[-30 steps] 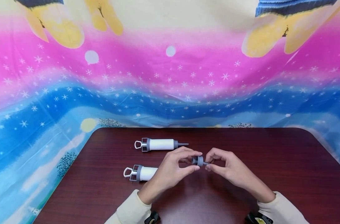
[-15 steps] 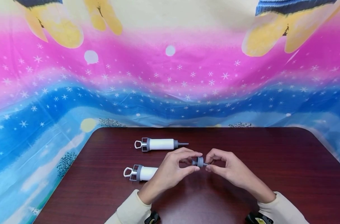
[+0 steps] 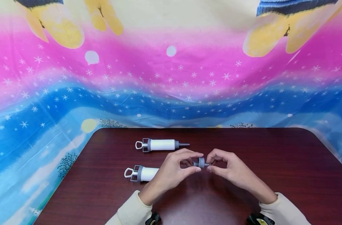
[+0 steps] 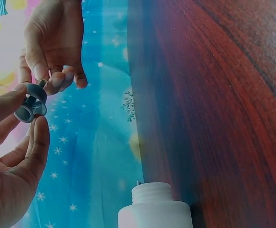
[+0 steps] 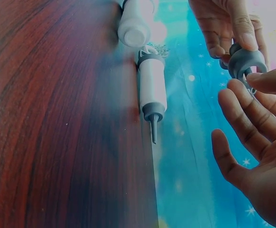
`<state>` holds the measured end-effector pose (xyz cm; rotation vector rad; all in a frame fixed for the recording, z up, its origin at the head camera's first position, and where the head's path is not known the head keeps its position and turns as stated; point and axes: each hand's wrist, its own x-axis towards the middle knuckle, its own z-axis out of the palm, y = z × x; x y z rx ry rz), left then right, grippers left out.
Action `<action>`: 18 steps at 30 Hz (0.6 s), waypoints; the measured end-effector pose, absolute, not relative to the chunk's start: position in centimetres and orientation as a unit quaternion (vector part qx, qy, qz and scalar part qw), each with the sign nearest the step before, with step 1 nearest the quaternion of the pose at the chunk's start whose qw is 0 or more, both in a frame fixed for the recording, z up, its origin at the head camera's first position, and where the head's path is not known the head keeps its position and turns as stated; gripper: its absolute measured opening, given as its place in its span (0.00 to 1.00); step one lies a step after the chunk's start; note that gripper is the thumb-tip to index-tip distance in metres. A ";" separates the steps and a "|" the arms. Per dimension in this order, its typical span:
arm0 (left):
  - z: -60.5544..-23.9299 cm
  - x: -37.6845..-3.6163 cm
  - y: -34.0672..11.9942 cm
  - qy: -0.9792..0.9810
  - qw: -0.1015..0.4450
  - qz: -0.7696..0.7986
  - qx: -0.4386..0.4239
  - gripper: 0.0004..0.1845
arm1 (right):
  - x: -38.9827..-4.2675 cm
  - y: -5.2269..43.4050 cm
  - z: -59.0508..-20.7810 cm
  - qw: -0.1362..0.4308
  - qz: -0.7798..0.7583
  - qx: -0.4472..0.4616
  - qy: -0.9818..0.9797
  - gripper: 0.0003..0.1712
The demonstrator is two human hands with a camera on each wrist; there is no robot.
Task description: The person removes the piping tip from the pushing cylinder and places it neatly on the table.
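Hardly anything has moved since the earlier frames: both hands are kept pinched on the grey nozzle cap (image 3: 200, 162).

From the head view, the cap is held above the table (image 3: 272, 162) between the left hand (image 3: 175, 170) and right hand (image 3: 230, 170); an uncapped syringe (image 3: 144, 173) lies near left, a complete syringe (image 3: 159, 145) farther back. At the left wrist, the cap (image 4: 31, 102) is pinched by thumb and forefinger. At the right wrist, its tip is pinched by the right fingertips (image 5: 266, 80).

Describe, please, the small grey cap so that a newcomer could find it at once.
On the dark wooden table, two white syringes lie near the left side. Just right of the nearer one, the left hand and right hand pinch the grey cap between them. It alone is held off the table.
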<state>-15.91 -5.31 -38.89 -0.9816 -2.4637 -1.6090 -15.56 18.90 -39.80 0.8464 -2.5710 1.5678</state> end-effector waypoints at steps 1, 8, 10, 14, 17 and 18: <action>-38.9 -15.9 -5.3 -0.794 0.019 -0.520 -0.314 0.20 | -15.6 18.9 -39.8 0.013 0.498 0.273 -0.823 0.10; -38.8 -15.7 -5.2 -0.796 0.012 -0.527 -0.297 0.20 | -15.4 18.8 -39.8 0.041 0.486 0.280 -0.827 0.09; -38.7 -15.7 -5.2 -0.796 0.010 -0.530 -0.293 0.20 | -15.4 18.7 -39.7 0.051 0.484 0.288 -0.825 0.10; -38.7 -15.7 -5.1 -0.794 0.006 -0.537 -0.287 0.20 | -15.3 18.4 -39.8 0.071 0.479 0.304 -0.820 0.14; -38.7 -15.7 -5.1 -0.794 0.004 -0.538 -0.281 0.20 | -15.3 18.3 -39.9 0.079 0.478 0.307 -0.819 0.16; -38.7 -15.6 -5.1 -0.795 0.003 -0.539 -0.278 0.20 | -15.3 18.3 -39.9 0.082 0.477 0.308 -0.819 0.17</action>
